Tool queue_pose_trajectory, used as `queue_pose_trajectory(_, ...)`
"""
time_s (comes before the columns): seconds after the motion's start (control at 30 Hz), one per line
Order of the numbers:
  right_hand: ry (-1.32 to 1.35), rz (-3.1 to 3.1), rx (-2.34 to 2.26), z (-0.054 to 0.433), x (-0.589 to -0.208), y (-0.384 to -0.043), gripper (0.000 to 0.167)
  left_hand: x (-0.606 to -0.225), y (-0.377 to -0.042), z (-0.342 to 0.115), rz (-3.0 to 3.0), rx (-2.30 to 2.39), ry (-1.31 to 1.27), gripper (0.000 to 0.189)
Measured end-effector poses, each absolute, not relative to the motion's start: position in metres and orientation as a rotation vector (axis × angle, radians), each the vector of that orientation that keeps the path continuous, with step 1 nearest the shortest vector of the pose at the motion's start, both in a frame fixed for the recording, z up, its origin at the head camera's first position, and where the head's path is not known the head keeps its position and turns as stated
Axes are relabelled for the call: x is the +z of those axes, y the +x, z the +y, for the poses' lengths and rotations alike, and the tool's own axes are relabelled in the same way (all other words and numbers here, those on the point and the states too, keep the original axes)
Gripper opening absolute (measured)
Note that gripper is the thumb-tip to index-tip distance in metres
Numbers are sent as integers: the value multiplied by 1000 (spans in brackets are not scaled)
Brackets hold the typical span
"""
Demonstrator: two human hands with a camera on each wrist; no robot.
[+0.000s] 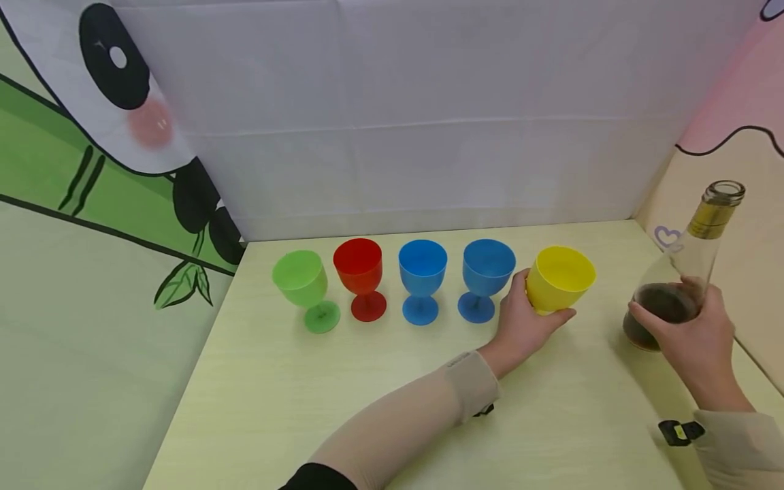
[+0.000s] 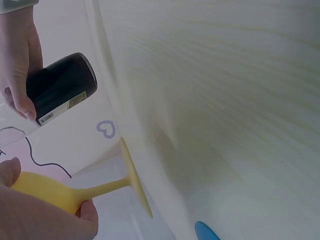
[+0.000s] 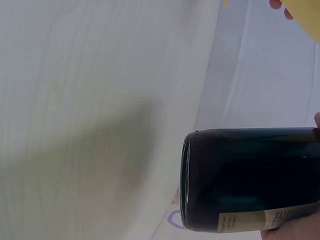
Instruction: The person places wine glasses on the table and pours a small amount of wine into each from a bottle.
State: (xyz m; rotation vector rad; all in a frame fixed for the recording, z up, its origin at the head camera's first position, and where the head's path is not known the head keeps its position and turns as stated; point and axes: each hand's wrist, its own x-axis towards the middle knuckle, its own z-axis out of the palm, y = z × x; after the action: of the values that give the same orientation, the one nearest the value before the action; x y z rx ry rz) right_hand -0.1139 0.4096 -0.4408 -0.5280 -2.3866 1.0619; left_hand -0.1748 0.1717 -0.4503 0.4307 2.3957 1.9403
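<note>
My left hand [image 1: 525, 328] holds a yellow plastic goblet [image 1: 560, 280] around its bowl, thumb on the near side. The goblet's stem and flat foot [image 2: 135, 177] show in the left wrist view; whether the foot touches the table, I cannot tell. At the right, my right hand [image 1: 701, 344] grips a glass bottle [image 1: 701, 255] around its body. Dark liquid fills its lower part, and a gold band circles the neck. The bottle is uncapped and leans slightly right, its base [image 3: 187, 182] raised off the table. A pale label [image 2: 62, 107] shows low on its side.
Left of the yellow goblet stand a green goblet [image 1: 301, 280], a red goblet [image 1: 358, 267] and two blue goblets, one [image 1: 422, 267] beside the other [image 1: 488, 267]. They line the back of the pale table [image 1: 367, 395]. A white cloth backdrop [image 1: 392, 122] rises behind.
</note>
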Motion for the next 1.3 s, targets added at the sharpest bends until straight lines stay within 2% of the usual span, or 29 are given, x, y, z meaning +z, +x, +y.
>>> queue_pose_trajectory(0.3,-436,-2469,912,415,-432,-100,95,-452,-176,159,2337,1930,532,75)
queue_pose_trajectory(0.73,-141,-2413,708,433,-428,-106,92,-445,-187,161,2331,1909,593,76)
queue_pose_trajectory(1.17,-92,-2423,607,443,-428,-98,87,-442,-187,156,2345,1886,621,75)
queue_pose_trajectory(1.3,-83,-2400,608,446,-431,-95,90,-441,-186,154,2347,1875,626,75)
